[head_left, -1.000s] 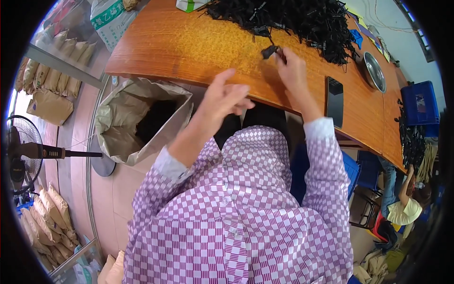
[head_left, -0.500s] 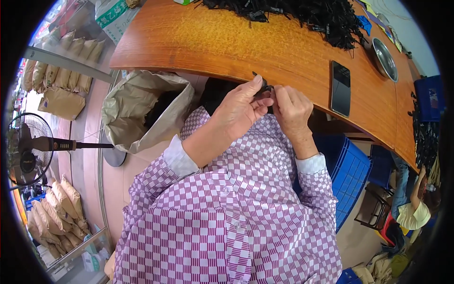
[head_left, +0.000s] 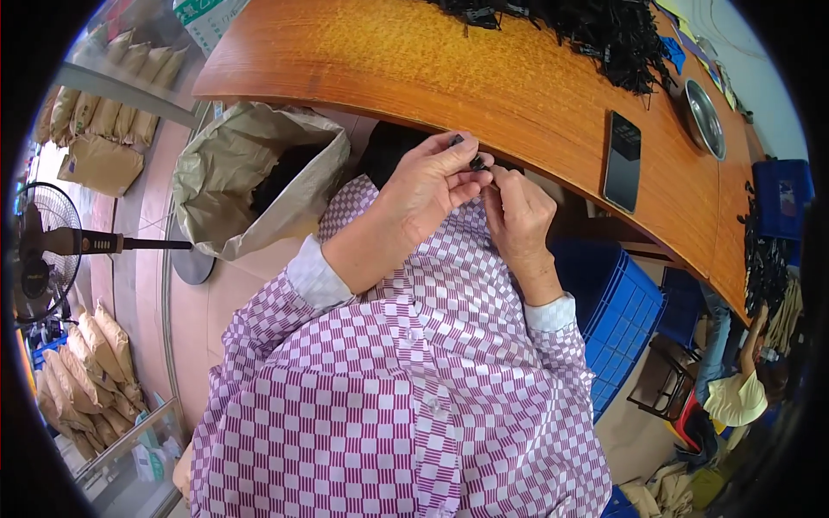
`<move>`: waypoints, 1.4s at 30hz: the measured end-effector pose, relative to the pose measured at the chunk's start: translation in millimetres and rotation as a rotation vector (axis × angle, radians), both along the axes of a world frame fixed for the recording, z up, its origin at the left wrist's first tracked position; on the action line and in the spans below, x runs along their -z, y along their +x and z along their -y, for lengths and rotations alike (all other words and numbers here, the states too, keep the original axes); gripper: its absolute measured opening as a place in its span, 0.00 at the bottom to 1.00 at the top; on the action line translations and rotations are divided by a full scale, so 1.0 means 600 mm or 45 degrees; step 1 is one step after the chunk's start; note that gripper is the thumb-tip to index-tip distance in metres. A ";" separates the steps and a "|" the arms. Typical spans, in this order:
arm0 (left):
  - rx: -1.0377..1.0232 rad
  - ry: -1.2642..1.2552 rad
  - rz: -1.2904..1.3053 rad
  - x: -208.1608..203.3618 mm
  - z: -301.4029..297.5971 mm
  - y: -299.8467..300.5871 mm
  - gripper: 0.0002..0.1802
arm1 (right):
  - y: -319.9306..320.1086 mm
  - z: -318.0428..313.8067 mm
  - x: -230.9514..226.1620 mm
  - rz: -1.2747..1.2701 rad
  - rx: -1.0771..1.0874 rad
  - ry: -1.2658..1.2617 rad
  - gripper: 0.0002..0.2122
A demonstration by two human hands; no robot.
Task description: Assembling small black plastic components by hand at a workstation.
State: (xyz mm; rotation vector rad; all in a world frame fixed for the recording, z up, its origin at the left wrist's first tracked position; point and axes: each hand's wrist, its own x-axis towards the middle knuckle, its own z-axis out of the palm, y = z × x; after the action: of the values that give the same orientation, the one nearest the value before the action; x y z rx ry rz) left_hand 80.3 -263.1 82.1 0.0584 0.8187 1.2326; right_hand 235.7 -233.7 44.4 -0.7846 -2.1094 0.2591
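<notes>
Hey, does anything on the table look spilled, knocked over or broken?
Nothing clearly stands out. The black pile is tangled with ragged edges, the phone lies flat, and the metal bowl looks slanted, probably from the fisheye lens.

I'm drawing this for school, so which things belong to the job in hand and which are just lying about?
Seem part of the job:
left hand, pinching a small black piece
right hand, close beside it
black pile on the table
perhaps the open sack, dark stuff inside

Probably just lying about:
phone
metal bowl
fan
</notes>
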 end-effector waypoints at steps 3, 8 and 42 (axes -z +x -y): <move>-0.016 0.166 -0.246 -0.015 0.014 -0.011 0.15 | -0.009 0.007 -0.004 -0.114 -0.087 -0.217 0.08; -0.013 0.533 -1.010 -0.004 0.036 -0.018 0.18 | -0.018 0.032 -0.053 -0.396 -0.220 -1.071 0.11; 0.064 0.471 -0.654 -0.027 0.022 -0.034 0.18 | -0.025 0.027 -0.047 -0.798 -0.282 -1.537 0.09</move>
State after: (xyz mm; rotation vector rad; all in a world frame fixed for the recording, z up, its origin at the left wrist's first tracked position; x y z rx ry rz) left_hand 59.9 -276.3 98.5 0.7152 1.0083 1.3271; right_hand 220.6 -250.1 72.8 -0.9224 -1.2800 1.7402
